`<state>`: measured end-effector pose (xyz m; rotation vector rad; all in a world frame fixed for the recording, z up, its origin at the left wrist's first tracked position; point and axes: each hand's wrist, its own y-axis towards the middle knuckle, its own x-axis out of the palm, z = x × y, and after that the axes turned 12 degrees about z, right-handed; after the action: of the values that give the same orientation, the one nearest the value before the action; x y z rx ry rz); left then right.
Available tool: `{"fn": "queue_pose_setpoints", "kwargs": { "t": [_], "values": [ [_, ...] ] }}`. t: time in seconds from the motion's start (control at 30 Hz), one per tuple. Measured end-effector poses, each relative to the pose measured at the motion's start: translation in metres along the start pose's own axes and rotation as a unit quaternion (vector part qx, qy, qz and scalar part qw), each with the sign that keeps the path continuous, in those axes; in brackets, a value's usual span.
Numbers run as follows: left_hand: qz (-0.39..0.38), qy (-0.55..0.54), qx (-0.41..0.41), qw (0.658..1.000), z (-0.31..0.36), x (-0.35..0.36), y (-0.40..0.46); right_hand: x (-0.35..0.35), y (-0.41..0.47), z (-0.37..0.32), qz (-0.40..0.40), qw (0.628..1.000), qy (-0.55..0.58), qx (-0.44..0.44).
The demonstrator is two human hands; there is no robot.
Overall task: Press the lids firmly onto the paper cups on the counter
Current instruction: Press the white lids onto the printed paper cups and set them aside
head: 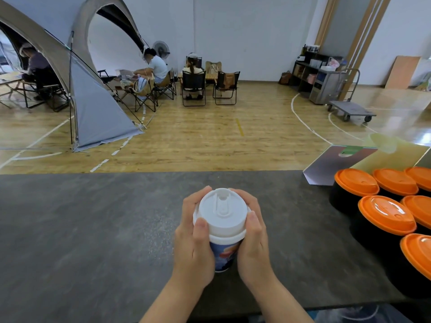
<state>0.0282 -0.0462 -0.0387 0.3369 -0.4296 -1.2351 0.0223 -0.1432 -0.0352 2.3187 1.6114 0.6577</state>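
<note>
A paper cup [224, 256] with a blue printed wall stands upright on the dark grey counter [93, 229], near its front edge. A white plastic lid [221, 212] with a raised sip flap sits on its rim. My left hand [194, 243] wraps the cup's left side, thumb on the lid's near edge, fingers curled round the far edge. My right hand [253, 238] mirrors it on the right side, thumb resting on the lid's rim. Both hands clasp cup and lid together.
Several black cups with orange lids [386, 214] stand packed together at the counter's right end. Behind them lies an open cardboard box [335, 163]. Beyond the counter is a wooden gym floor with a tent, folding chairs and seated people.
</note>
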Motion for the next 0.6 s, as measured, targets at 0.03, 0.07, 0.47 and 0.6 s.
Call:
{"fn": "queue_pose_setpoints", "kwargs": {
  "t": [0.03,0.07,0.47,0.6],
  "values": [
    [-0.004,-0.002,-0.001,1.000,0.000,0.000,0.000,-0.001,0.000,0.000,-0.010,1.000,0.003,0.010],
    [-0.009,-0.003,-0.005,1.000,-0.002,-0.001,-0.001,-0.004,0.000,0.000,-0.027,0.999,0.018,0.032],
    [-0.117,0.123,-0.034,0.985,-0.018,-0.013,0.005,-0.035,0.036,0.001,-0.155,0.963,-0.048,0.217],
    [-0.141,0.089,-0.090,0.982,-0.012,-0.010,0.001,-0.012,0.038,0.004,0.007,0.950,0.004,0.311]
  ]
}}
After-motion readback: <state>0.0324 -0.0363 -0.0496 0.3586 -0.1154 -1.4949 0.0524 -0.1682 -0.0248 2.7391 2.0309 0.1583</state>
